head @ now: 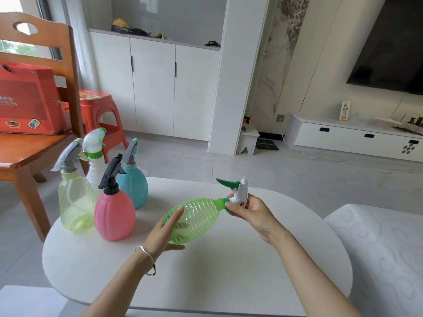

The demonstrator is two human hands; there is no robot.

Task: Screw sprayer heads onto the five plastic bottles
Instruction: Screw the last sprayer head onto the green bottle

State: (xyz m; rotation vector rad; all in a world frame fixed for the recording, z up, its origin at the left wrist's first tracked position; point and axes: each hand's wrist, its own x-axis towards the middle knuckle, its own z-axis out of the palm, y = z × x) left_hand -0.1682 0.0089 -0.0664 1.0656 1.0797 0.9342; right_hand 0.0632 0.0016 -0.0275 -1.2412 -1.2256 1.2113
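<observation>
The green bottle (194, 221) is held on its side, up above the white counter (206, 271), with its neck pointing to the right. Its fat end is cupped by the left hand (166, 234), with the fingers spread around the ribbed side and the thumb underneath. A silver bracelet (147, 261) is worn on the left wrist. The white sprayer head (239, 194) is pinched by the right hand (251, 212), and the fingers are closed on it and on the green collar (223, 203) at the bottle's neck. The sprayer head sits on the neck, and its green trigger (226, 183) sticks out to the upper left. How tight it is cannot be told. Four more bottles are stood upright on the far left part of the counter, and each one has a sprayer head on top. The pink bottle (114, 216) with a black head is nearest. The pale yellow bottle (75, 202) with a grey head is just beside it on the left. The blue bottle (134, 186) is behind the pink one, and the white bottle (97, 170) is behind them, near the blue one. A wooden chair (34, 133) is seen past the counter, with a red box (29, 99) resting on its seat.
</observation>
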